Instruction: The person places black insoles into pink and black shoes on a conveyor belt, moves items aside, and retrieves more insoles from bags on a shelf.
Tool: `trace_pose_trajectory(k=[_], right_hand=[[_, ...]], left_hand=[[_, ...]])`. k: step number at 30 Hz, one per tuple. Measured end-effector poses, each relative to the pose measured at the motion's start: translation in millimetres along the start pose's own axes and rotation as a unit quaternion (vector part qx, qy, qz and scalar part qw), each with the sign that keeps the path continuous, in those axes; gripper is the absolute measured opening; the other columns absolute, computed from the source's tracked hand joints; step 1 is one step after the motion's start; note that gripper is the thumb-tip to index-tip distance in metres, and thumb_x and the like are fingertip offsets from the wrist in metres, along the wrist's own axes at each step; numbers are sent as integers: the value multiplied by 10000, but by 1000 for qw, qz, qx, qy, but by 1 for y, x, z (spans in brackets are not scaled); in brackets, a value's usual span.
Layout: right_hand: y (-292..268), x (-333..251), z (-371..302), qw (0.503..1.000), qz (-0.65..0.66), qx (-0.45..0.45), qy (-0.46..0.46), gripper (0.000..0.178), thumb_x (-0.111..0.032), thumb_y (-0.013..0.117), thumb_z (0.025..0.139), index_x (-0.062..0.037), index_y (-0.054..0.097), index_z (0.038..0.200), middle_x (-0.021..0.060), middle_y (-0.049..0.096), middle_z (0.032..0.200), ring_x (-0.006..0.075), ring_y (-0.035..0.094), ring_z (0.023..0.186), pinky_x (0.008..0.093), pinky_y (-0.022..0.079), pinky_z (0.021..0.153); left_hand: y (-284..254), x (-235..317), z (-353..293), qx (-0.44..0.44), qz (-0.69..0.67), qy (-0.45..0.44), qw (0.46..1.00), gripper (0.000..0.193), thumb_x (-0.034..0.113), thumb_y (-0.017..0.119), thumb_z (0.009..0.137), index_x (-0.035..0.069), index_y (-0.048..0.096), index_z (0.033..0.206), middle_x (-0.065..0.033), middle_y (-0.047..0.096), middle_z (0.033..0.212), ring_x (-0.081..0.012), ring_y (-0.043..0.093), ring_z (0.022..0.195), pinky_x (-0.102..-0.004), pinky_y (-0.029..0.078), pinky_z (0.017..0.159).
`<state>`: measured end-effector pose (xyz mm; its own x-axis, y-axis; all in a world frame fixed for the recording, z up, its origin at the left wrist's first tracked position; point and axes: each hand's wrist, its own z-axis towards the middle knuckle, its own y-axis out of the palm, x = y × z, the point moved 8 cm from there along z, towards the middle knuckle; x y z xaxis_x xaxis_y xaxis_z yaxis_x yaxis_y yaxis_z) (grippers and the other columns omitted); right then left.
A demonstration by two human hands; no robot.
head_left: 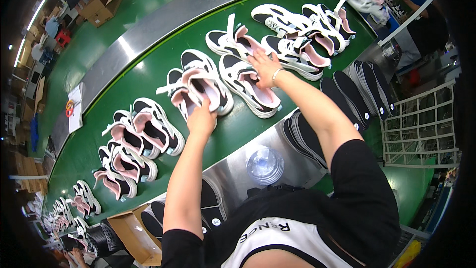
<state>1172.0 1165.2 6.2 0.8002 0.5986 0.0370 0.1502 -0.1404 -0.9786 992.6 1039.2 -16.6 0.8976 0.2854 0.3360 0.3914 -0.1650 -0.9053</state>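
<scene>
White-and-black sneakers with pink linings stand in rows on a green conveyor belt (198, 161). My left hand (201, 119) is closed at the heel of the left sneaker (176, 80) of a pair; some of its fingers are hidden there. The other sneaker (194, 58) of that pair lies close against it. My right hand (266, 67), wearing a bracelet, spreads its fingers over the opening of a sneaker (233, 72). Its fingertips reach the heel of another sneaker (220, 42) just beyond. More sneakers (292, 57) sit to the right, and several (158, 126) to the left.
Stacks of black insoles (342, 94) line the near metal ledge, beside a clear plastic container (265, 165). A wire rack (421, 124) stands at right. Orange-handled scissors (70, 108) lie on paper at the far ledge. An open carton (136, 235) is lower left; a co-worker (429, 25) is upper right.
</scene>
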Motion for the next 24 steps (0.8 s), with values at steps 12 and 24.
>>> trace_pose_trajectory(k=[12, 24], right_hand=[[14, 45, -7, 996, -11, -32, 77, 291, -289, 480, 738, -144, 504, 989, 75, 602, 836, 223, 572, 811, 452, 335, 769], [-33, 65, -83, 959, 65, 277, 5, 385, -254, 600, 687, -81, 465, 1003, 89, 505, 959, 258, 472, 926, 392, 345, 806]], left_hand=[[23, 51, -40, 36, -93, 39, 994, 309, 212, 673, 599, 78, 529, 838, -159, 545, 740, -323, 540, 696, -393, 428, 621], [7, 71, -32, 113, -170, 130, 970, 449, 273, 585, 726, 8, 456, 1064, -184, 534, 927, -339, 519, 846, -375, 419, 724]])
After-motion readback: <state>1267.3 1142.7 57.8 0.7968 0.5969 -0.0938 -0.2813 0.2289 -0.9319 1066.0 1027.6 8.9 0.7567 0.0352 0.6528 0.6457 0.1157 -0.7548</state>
